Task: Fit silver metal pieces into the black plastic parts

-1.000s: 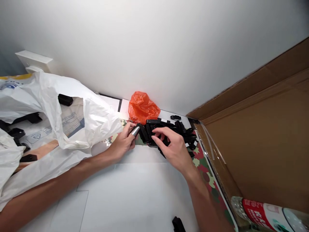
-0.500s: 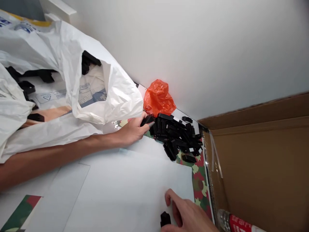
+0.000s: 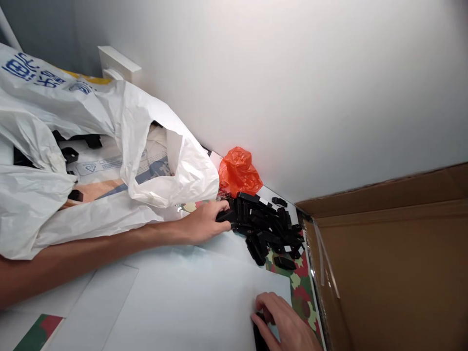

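My left hand [image 3: 206,222] reaches across to the left edge of a heap of small black plastic parts [image 3: 270,222]. Its thumb and fingers close around one dark black part [image 3: 225,215] there. Low in the view, my right hand [image 3: 288,324] rests over the white sheet [image 3: 175,302]. Between its thumb and curled fingers is another black plastic part [image 3: 259,337], partly covered by the hand and cut off by the picture's bottom edge.
A crumpled orange bag [image 3: 239,170] lies behind the heap, against the wall [image 3: 292,97]. A large white plastic bag [image 3: 193,170] with black parts inside stands at left. An open cardboard box [image 3: 398,273] borders the right side. Camouflage-patterned covering [image 3: 302,287] shows beside the sheet.
The view has tilted up, so the scene sits lower and the bottle is out of frame. My left fingers have closed on a part; my right fingers have drawn in around theirs.
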Available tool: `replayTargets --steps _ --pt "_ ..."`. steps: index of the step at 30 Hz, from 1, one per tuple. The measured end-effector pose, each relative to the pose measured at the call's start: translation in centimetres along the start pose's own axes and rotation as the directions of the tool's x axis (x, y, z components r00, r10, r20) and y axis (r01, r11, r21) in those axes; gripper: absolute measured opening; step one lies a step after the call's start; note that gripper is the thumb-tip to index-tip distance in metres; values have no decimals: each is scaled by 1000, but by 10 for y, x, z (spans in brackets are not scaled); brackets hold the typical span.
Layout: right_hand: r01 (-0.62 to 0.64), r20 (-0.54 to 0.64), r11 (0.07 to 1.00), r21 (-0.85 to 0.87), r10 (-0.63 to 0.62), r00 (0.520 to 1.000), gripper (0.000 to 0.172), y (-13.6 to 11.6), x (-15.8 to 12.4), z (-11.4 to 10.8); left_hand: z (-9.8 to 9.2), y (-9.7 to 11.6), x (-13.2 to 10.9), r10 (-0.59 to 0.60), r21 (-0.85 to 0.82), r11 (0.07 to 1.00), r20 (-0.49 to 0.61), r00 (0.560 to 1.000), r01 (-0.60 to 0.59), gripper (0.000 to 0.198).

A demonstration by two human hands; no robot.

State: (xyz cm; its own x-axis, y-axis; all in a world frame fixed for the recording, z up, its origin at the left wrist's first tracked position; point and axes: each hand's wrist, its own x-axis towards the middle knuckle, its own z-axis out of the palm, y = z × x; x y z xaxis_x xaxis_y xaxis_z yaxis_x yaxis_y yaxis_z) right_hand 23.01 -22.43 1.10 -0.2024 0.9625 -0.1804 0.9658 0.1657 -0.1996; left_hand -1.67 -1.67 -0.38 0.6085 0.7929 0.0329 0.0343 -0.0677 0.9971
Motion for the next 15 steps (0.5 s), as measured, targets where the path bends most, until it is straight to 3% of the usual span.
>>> replayTargets --steps 8,15 --pt "168 -130 980 -108 -182 975 20 -32 81 -58 -2 2 -5 -25 0 1000 52 998 25 5" --pt "297 -209 953 -60 -303 930 20 -59 135 -86 -4 -2 -9 -22 -5 1000 60 998 23 11"
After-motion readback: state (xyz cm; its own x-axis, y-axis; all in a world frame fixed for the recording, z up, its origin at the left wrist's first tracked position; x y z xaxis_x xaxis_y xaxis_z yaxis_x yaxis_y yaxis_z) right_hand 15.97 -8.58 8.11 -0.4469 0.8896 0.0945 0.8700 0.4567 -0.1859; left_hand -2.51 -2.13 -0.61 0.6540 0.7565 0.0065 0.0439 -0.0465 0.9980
